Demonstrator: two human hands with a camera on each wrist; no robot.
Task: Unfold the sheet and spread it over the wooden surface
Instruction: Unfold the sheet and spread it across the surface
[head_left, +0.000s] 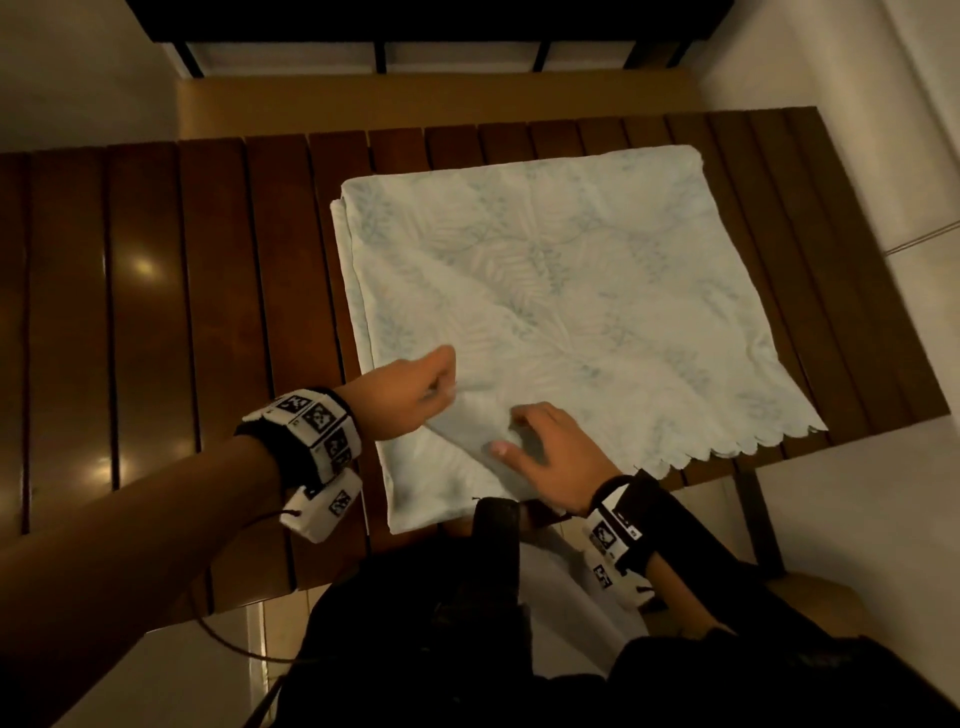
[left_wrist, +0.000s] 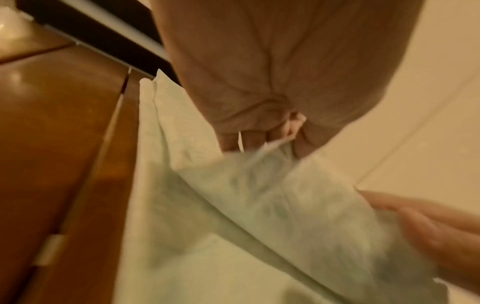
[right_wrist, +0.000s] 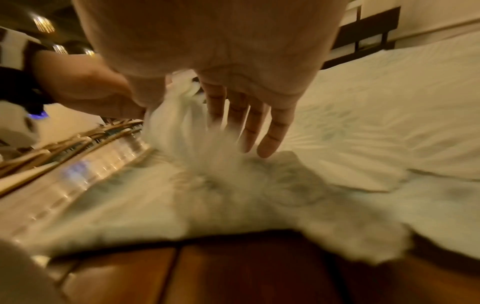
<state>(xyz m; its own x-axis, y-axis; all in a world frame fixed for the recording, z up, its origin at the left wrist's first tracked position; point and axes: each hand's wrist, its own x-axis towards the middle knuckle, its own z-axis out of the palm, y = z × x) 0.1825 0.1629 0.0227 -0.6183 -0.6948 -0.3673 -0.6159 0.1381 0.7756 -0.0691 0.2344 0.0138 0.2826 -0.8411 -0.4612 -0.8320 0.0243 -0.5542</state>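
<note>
A pale sheet (head_left: 561, 291) with a faint leaf print and a scalloped near-right edge lies folded on the right half of the dark slatted wooden surface (head_left: 156, 322). My left hand (head_left: 415, 389) pinches a raised fold of the sheet (left_wrist: 259, 176) at its near-left part and lifts it into a ridge. In the left wrist view the fingers (left_wrist: 259, 139) are curled around the cloth. My right hand (head_left: 540, 457) lies just to the right with fingers (right_wrist: 249, 127) straight, touching the same fold of the sheet (right_wrist: 233, 195) from the near side.
The left half of the wooden surface is bare slats with light glare. Pale floor (head_left: 883, 493) lies right of and below the surface. A dark frame (head_left: 415, 31) stands beyond the far edge. My dark clothing (head_left: 467, 649) fills the near bottom.
</note>
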